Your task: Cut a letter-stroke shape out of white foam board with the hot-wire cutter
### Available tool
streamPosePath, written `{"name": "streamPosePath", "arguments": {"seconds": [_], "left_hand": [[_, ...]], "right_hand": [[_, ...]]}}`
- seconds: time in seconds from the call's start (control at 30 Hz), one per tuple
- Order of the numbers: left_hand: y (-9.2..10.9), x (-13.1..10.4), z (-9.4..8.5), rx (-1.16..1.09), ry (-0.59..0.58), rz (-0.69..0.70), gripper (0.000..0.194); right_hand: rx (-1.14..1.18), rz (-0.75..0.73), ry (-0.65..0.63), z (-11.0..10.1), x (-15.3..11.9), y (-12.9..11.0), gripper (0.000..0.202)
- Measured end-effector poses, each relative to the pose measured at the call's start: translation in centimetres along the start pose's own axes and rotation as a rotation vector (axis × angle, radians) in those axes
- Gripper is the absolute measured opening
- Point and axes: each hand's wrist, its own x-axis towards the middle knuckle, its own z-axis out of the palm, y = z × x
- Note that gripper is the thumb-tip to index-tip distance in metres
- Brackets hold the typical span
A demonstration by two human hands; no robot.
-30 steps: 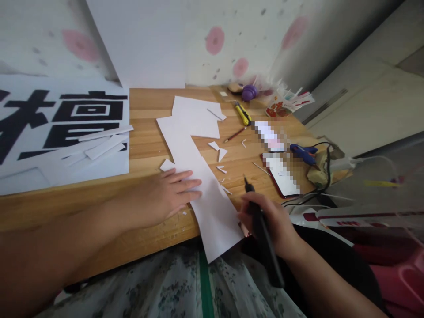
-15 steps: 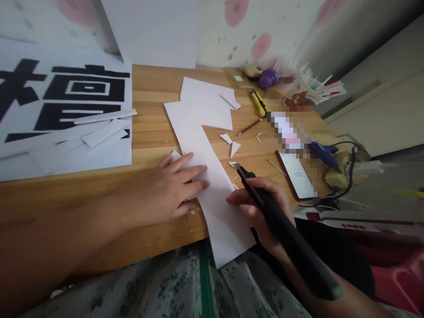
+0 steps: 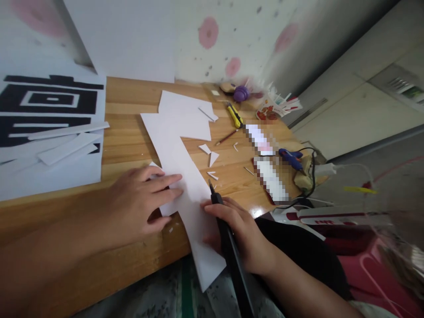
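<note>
A long white cut-out of foam board or thick card point(image 3: 179, 154) lies on the wooden table, its near end jutting past the front edge. My left hand point(image 3: 145, 203) rests with spread fingers, its fingertips on the left side of the board and a smaller white piece. In my right hand point(image 3: 243, 232) is a long black craft knife point(image 3: 228, 245), fingers wrapped round its handle. Its thin tip points away from me, by the board's right edge. Small white offcuts point(image 3: 213, 159) lie just beyond the tip.
A printed sheet point(image 3: 66, 172) with bold black strokes carries white strips point(image 3: 73, 148) at left. Toward the right are a yellow box cutter point(image 3: 235, 115), a pencil point(image 3: 226, 137), a phone point(image 3: 271, 180), a blue glue gun point(image 3: 290, 159) with its cable, and a filled tub point(image 3: 266, 108).
The view has swung to the right, so everything sits further left. My right hand has turned the knife more upright, its tip now closer to the board's edge. My left hand stays on the board.
</note>
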Motion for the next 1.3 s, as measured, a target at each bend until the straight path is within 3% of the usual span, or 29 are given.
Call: {"name": "streamPosePath", "arguments": {"seconds": [0.4, 0.53, 0.63, 0.73, 0.83, 0.93, 1.3], "left_hand": [[0.7, -0.5, 1.0, 0.077, 0.029, -0.040, 0.050], [0.7, -0.6, 1.0, 0.140, 0.044, 0.025, 0.042], [0.6, -0.6, 0.9, 0.116, -0.009, 0.124, 0.042], [0.4, -0.6, 1.0, 0.072, -0.034, 0.181, 0.042], [0.3, -0.6, 1.3, 0.067, -0.031, 0.184, 0.037], [0.3, -0.7, 1.3, 0.074, -0.099, 0.186, 0.040], [1.1, -0.2, -0.6, 0.070, -0.223, 0.161, 0.036]], "right_hand": [[-0.059, -0.031, -0.069, 0.3, 0.6, 0.9, 0.043], [-0.060, -0.034, -0.065, 0.2, 0.8, 0.9, 0.041], [-0.029, -0.056, 0.009, 0.1, 0.9, 0.7, 0.038], [0.104, -0.060, 0.189, 0.3, 0.7, 0.4, 0.033], [0.356, 0.070, 0.331, 0.5, 0.2, 0.0, 0.028], [0.483, 0.249, 0.340, 0.5, -0.1, -0.3, 0.036], [0.262, 0.499, 0.284, 1.7, -0.6, -0.9, 0.024]]}}
